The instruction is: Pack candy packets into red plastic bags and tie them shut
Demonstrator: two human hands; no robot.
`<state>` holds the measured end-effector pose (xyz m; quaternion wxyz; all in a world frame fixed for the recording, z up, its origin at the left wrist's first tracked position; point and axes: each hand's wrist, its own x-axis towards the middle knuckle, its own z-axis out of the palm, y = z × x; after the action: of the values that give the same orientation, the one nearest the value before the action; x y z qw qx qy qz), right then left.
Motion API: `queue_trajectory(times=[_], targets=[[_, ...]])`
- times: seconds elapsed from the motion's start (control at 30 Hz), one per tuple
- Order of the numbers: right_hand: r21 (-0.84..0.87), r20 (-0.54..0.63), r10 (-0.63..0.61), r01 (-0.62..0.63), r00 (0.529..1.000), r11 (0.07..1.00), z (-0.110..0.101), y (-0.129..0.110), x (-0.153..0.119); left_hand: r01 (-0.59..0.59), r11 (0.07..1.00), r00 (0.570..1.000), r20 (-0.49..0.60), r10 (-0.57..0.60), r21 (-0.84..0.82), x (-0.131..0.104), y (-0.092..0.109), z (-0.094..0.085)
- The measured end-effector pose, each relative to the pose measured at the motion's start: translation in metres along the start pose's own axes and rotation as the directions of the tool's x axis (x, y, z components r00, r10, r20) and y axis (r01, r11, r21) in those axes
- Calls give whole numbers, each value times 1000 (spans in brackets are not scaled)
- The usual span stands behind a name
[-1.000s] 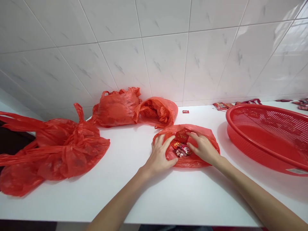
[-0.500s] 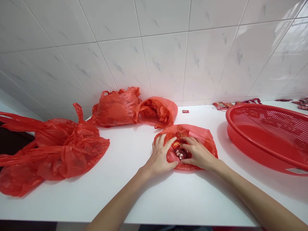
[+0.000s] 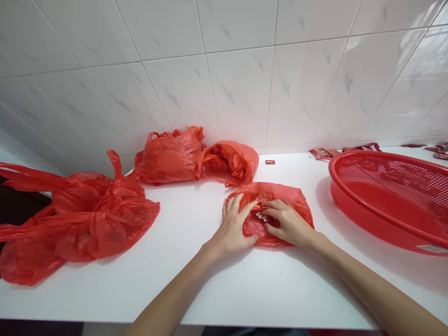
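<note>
A red plastic bag (image 3: 290, 193) lies on the white table, its opening between my hands. Small wrapped packets (image 3: 261, 215), red and dark, show inside the opening. My left hand (image 3: 234, 224) rests on the bag's left side, fingers apart and curved over its edge. From the right, my right hand (image 3: 289, 224) reaches over the bag with bent fingers at the packets; its fingertips are partly hidden in the opening, and whether they grip a packet is unclear.
Filled red bags (image 3: 101, 219) lie at the left. Another tied bag (image 3: 168, 156) and an opened one (image 3: 233, 163) stand against the tiled wall. A red basket (image 3: 385, 219) is at the right. Small packets (image 3: 324, 154) lie behind it, and one (image 3: 269, 162) sits alone.
The bag's edges have sunk inward over the packets, covering more of the dark one. My right hand has shifted slightly, its fingers drawn closer together. My left hand has barely moved.
</note>
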<state>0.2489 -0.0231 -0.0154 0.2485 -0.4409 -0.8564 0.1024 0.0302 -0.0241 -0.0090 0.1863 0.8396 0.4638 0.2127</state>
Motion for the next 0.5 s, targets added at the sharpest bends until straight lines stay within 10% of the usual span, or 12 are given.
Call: queue_trajectory(times=[0.5], targets=[[526, -156, 157, -52, 975, 849, -3, -14, 3, -169, 985, 956, -248, 155, -37, 3, 8, -4]])
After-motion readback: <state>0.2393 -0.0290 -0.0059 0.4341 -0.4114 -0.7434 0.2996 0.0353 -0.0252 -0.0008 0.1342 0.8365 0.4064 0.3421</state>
